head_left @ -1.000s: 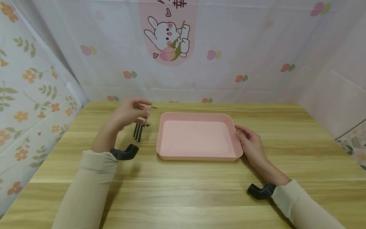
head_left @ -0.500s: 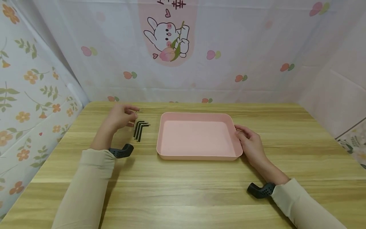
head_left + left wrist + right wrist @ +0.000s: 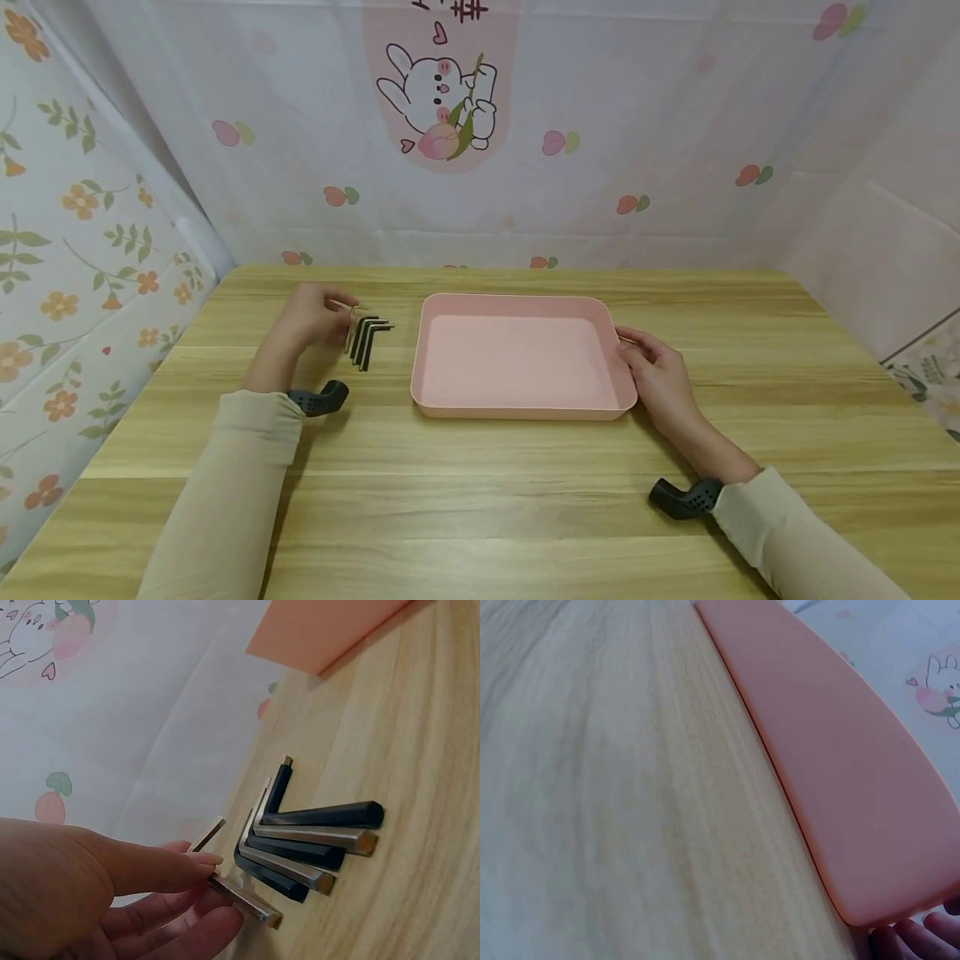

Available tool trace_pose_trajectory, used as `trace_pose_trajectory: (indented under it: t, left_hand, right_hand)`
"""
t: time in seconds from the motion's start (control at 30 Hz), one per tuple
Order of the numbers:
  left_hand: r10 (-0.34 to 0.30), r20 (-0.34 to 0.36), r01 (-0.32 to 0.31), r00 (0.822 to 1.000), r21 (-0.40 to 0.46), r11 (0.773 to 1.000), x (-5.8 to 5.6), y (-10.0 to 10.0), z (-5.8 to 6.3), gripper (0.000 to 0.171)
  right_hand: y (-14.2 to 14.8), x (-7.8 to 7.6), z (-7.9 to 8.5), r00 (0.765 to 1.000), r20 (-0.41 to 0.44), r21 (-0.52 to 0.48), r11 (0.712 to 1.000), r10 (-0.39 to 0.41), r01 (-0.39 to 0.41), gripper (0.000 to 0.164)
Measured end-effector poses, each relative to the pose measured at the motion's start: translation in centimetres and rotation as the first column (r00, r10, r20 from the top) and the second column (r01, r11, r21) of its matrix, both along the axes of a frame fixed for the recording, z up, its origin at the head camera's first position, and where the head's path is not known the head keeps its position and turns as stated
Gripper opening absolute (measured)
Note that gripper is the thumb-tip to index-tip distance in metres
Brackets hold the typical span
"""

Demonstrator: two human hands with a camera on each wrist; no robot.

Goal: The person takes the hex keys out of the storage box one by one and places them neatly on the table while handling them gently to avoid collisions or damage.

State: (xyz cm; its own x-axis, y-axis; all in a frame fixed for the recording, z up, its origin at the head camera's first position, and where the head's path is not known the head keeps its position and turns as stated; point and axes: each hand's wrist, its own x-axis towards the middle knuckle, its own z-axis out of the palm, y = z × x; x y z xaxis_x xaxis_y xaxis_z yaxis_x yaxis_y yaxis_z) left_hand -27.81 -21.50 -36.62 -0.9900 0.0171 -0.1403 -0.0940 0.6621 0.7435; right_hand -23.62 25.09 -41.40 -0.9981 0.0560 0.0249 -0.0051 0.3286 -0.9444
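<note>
My left hand [image 3: 309, 318] pinches a silver hex key [image 3: 246, 901] between thumb and fingers, its short arm rising past the thumb. Just right of it, several nested hex keys [image 3: 319, 816] lie on the table, black ones alternating with silver ones. The held key lines up beside this row, close over the wood. A shallow pink tray [image 3: 517, 362] sits right of the keys with nothing in it. At its right side rests my right hand [image 3: 663, 375], thumb and fingers against the wall. Only some of its fingertips [image 3: 922, 941] show in the right wrist view, by the tray's corner.
The wooden table [image 3: 480, 500] reaches back to a white curtain [image 3: 637, 108] printed with a rabbit and fruit. A floral cloth [image 3: 75, 292] hangs along the left side. Each wrist carries a black camera mount [image 3: 321, 400].
My left hand has moved left and then lowered with the hex key, from over the nested keys to their left side. The right hand and the tray have stayed put.
</note>
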Motion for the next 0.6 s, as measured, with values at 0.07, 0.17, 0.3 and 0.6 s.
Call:
trace_pose_trajectory:
  t: [0.07, 0.17, 0.3, 0.6]
  left_hand:
    - [-0.005, 0.005, 0.005, 1.000, 0.001, 1.000, 0.06, -0.06, -0.09, 0.033]
    - [-0.014, 0.012, 0.014, 1.000, 0.000, 1.000, 0.14, -0.04, -0.10, 0.033]
    - [-0.014, 0.026, 0.014, 1.000, -0.006, 1.000, 0.14, 0.09, -0.09, 0.034]
    - [0.023, 0.056, -0.024, 0.998, 0.019, 1.000, 0.24, 0.51, -0.19, 0.034]
  right_hand:
    - [0.00, 0.01, 0.01, 1.000, 0.002, -0.002, 1.000, 0.001, -0.001, 0.045]
    - [0.01, -0.02, 0.03, 1.000, 0.006, -0.006, 1.000, 0.001, -0.001, 0.045]
    - [-0.02, -0.02, 0.14, 1.000, 0.012, -0.006, 1.000, 0.003, -0.003, 0.046]
    - [-0.01, 0.13, 0.24, 1.000, 0.019, -0.011, 1.000, 0.006, -0.006, 0.046]
